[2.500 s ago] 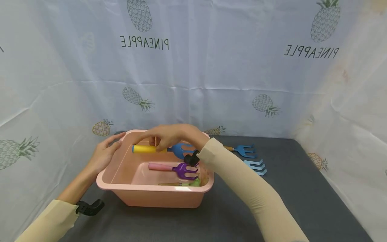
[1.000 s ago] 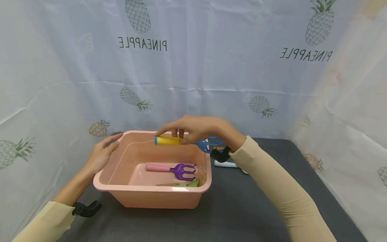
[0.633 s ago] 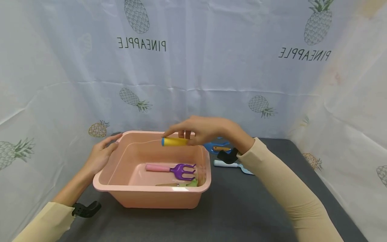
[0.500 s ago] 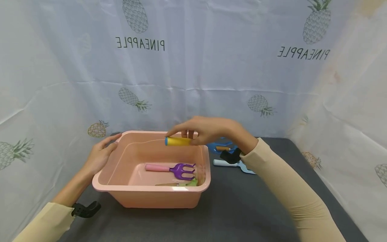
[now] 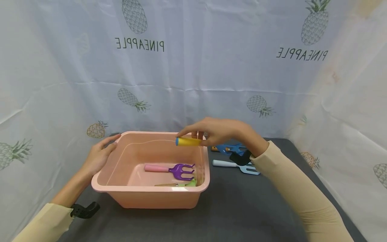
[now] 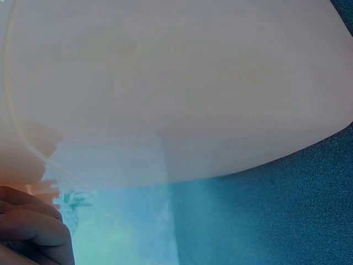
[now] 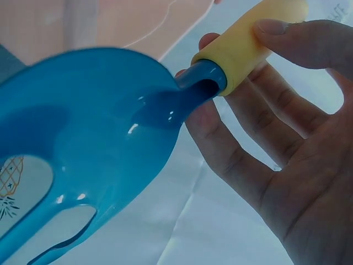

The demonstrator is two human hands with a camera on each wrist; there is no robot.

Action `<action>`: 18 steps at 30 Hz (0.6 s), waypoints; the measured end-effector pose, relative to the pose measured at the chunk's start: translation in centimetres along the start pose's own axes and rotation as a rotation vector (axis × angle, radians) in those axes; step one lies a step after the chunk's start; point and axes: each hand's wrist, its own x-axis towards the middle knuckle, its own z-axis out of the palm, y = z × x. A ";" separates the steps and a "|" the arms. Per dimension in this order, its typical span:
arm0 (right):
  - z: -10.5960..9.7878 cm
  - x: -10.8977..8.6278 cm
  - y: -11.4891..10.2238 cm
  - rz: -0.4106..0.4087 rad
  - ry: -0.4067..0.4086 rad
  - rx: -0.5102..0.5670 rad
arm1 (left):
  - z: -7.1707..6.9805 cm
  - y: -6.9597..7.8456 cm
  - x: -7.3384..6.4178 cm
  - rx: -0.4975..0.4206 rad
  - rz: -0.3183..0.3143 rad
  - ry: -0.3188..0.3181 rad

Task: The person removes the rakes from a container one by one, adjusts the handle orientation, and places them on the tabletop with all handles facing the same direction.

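My right hand (image 5: 220,130) holds a hand fork by its yellow handle (image 5: 188,142), above the right side of a pink basin (image 5: 160,199). The right wrist view shows thumb and fingers around that handle, with the wide blue slotted head (image 7: 116,105) pointing away from the palm. My left hand (image 5: 99,156) grips the basin's rim at the back left corner; its curled fingers (image 6: 38,226) show in the left wrist view. Inside the basin lie a purple hand fork (image 5: 182,171) with a pink handle and a green-headed tool (image 5: 189,183) with a wooden handle, partly hidden by the front rim.
Right of the basin, a light blue hand fork (image 5: 223,163) lies on the dark table (image 5: 242,208). Behind it, a blue fork with a wooden handle (image 5: 214,148) is partly covered by the held fork and my wrist. Pineapple-print cloth (image 5: 193,67) hangs at the back and sides.
My right hand has carried the yellow-handled fork rightward from over the basin's middle toward its right rim. The left hand stays on the rim, and the tools in the basin lie as before.
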 end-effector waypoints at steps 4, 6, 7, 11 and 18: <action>0.2 -0.8 0.2 0.020 0.010 0.015 | 0.1 0.1 0.2 0.004 0.010 0.008; 0.4 -1.1 0.3 0.028 0.016 0.017 | 0.1 0.1 0.2 0.002 0.012 0.008; 0.5 -1.3 0.4 0.029 0.018 0.017 | 0.1 0.1 0.2 -0.001 0.011 0.006; 0.8 -1.9 0.8 0.036 0.028 0.022 | 0.0 0.0 0.1 -0.006 0.006 -0.001; 1.3 -3.3 2.0 0.045 0.027 0.070 | 0.0 -0.1 0.1 0.000 0.003 -0.007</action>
